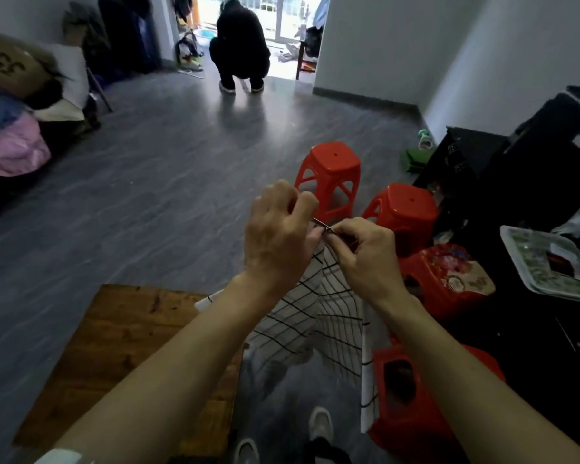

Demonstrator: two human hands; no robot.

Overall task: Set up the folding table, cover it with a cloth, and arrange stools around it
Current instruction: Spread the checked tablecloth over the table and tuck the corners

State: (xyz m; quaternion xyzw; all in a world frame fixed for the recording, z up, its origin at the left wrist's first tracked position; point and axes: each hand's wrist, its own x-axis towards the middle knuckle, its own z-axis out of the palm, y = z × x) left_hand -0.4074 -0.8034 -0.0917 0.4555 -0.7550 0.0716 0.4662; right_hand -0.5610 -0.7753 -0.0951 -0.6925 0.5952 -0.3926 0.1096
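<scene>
Both hands raised together over the floor; left hand (277,239) and right hand (365,259) each with grip pinched closed on the top edge of the checked cloth (318,316), which hangs down between the forearms; wooden desk (121,343) lower left, bare; red plastic stools (330,179) clustered at right.
</scene>
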